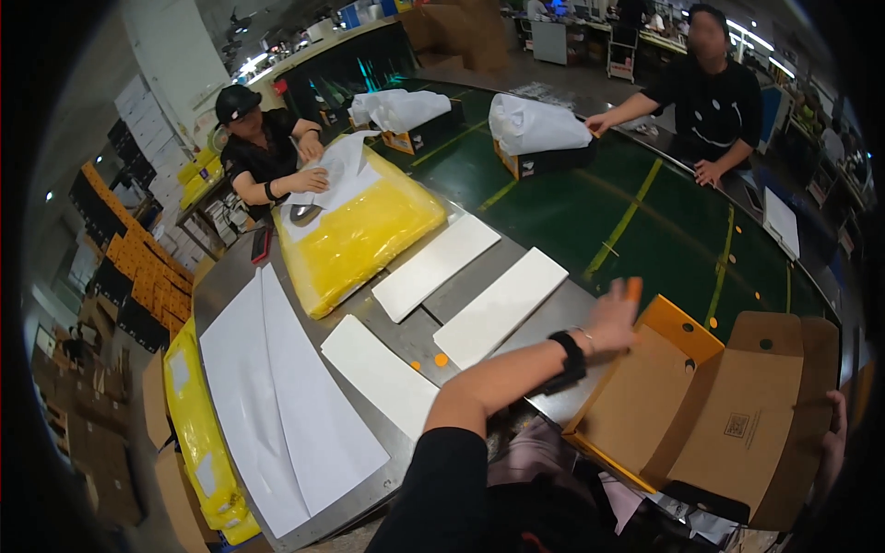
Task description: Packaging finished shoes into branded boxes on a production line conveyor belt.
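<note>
So the biggest thing going on was the green belt [572, 212] curving across the upper right of the frame, with the steel counter [230, 276] wrapping it on the lower left. On that counter sat a fat yellow plastic bag [359, 235] near the upper middle, a big stack of white paper sheets [277, 405] at lower left, and three white strips [502, 304] laid out in the centre. The thing actually being worked was the open cardboard box [728, 415] with the orange edge, at lower right, tilted with its inside facing the camera. The left hand [616, 318] was at the box's top left corner, fingers spread on the rim, not really clamped on anything, with an orange fingertip cover showing. The right hand [834, 429] was mostly hidden behind the far right flap, so I couldn't tell how tight that grip was, only that it was touching the box. My take: best to keep one hand steadying each end so the flaps didn't fold in, and to square it up before letting go. Two other people were wrapping paper at upper left and handling white-wrapped boxes [539, 129] at the top.
</note>
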`<action>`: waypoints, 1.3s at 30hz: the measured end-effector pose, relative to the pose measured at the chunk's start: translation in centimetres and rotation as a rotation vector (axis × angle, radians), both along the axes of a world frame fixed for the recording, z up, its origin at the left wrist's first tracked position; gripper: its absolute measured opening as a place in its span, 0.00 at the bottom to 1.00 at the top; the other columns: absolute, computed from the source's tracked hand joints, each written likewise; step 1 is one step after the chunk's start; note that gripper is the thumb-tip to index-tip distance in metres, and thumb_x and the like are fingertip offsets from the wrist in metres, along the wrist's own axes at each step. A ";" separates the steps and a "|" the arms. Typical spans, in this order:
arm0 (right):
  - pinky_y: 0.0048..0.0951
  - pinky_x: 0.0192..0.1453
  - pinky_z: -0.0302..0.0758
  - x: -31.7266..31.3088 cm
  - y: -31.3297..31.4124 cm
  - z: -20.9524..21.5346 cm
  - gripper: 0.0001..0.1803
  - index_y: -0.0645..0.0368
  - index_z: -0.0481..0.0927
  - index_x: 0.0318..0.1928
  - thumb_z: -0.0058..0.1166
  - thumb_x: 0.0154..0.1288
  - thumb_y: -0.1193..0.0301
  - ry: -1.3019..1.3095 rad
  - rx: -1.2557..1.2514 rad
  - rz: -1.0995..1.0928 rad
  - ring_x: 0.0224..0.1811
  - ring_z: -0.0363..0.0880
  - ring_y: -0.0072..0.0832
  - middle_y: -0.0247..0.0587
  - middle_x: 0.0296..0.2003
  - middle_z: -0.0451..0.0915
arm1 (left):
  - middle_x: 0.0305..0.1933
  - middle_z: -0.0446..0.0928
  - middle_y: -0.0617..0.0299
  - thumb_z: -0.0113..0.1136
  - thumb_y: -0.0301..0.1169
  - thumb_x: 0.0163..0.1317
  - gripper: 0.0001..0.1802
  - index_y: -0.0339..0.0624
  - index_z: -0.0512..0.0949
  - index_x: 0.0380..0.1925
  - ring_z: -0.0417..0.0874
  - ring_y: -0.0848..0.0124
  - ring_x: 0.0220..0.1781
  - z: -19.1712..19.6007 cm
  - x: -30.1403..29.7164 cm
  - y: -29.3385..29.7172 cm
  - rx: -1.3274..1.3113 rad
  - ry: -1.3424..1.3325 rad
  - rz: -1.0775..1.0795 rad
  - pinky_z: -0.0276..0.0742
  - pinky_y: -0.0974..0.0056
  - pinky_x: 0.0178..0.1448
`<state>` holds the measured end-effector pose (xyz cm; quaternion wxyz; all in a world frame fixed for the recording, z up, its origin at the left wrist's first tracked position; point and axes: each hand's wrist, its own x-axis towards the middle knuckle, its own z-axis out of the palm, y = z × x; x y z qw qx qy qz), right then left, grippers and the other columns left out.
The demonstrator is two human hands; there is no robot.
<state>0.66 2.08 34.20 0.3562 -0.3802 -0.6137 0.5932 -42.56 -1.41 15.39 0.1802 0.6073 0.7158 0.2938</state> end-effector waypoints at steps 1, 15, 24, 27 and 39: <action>0.29 0.57 0.73 1.1 0.9 -0.8 0.33 0.58 0.70 0.54 0.45 0.39 0.75 -0.001 -0.003 -0.005 0.55 0.73 0.35 0.43 0.50 0.72 | 0.58 0.69 0.29 0.64 0.36 0.54 0.29 0.21 0.74 0.48 0.79 0.49 0.56 -4.2 -1.8 0.4 0.029 -0.096 0.134 0.80 0.52 0.54; 0.35 0.68 0.65 15.8 13.5 -12.6 0.34 0.64 0.65 0.64 0.52 0.53 0.85 -0.740 0.654 -0.259 0.65 0.68 0.34 0.50 0.63 0.69 | 0.37 0.80 0.44 0.60 0.25 0.54 0.28 0.31 0.68 0.56 0.83 0.51 0.40 10.9 -1.7 4.6 0.670 -0.089 0.130 0.76 0.55 0.42; 0.41 0.65 0.68 0.3 4.1 -14.8 0.65 0.61 0.29 0.75 0.64 0.46 0.76 -0.811 0.500 0.130 0.67 0.64 0.58 0.68 0.70 0.54 | 0.53 0.79 0.49 0.57 0.29 0.66 0.29 0.33 0.61 0.65 0.82 0.58 0.53 -9.3 -3.0 4.4 0.466 -0.240 0.025 0.76 0.62 0.54; 0.36 0.77 0.48 2.9 5.4 -15.5 0.65 0.63 0.29 0.75 0.65 0.46 0.78 -0.781 0.803 -0.161 0.78 0.44 0.48 0.62 0.75 0.42 | 0.44 0.80 0.43 0.57 0.28 0.64 0.35 0.36 0.53 0.68 0.81 0.45 0.47 -5.2 -0.7 5.3 0.628 -0.351 0.058 0.77 0.57 0.46; 0.34 0.77 0.46 -7.2 8.4 -0.4 0.40 0.61 0.48 0.75 0.49 0.69 0.63 -0.732 1.025 -0.356 0.78 0.47 0.39 0.53 0.75 0.49 | 0.59 0.74 0.42 0.38 0.36 0.75 0.24 0.29 0.61 0.62 0.78 0.58 0.61 0.3 11.8 -5.7 -0.209 -1.936 -0.278 0.71 0.59 0.68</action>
